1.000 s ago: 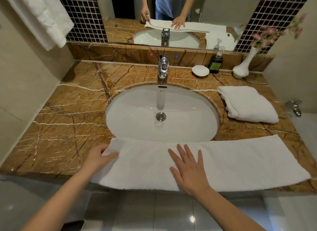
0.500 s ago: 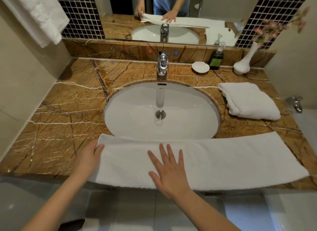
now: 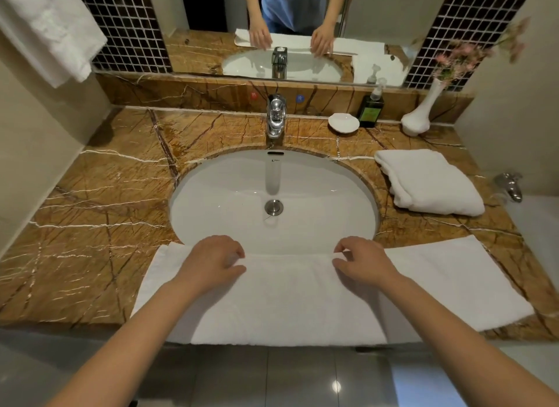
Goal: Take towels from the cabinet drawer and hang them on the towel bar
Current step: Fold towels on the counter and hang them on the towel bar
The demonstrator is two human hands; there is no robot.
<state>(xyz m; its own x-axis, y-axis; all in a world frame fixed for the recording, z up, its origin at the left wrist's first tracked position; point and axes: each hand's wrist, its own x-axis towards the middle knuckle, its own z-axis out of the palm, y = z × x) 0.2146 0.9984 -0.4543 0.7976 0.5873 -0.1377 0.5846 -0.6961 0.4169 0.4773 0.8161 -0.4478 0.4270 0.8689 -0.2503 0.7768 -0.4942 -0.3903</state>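
The long towel (image 3: pixel 287 300) lies left to right along the near edge of the counter (image 3: pixel 90 210). The left hand (image 3: pixel 211 263) and right hand (image 3: pixel 364 263) each pinch its far edge with curled fingers (image 3: pixel 230 249), both just as near its middle.

I get one wide-angle head-worn view, looking forward and down from close above the worktop (image 3: pixel 90 194), with the mirror (image 3: pixel 393 13) along its top edge.

Bare countertop (image 3: pixel 99 200) left of sink (image 3: pixel 317 225)
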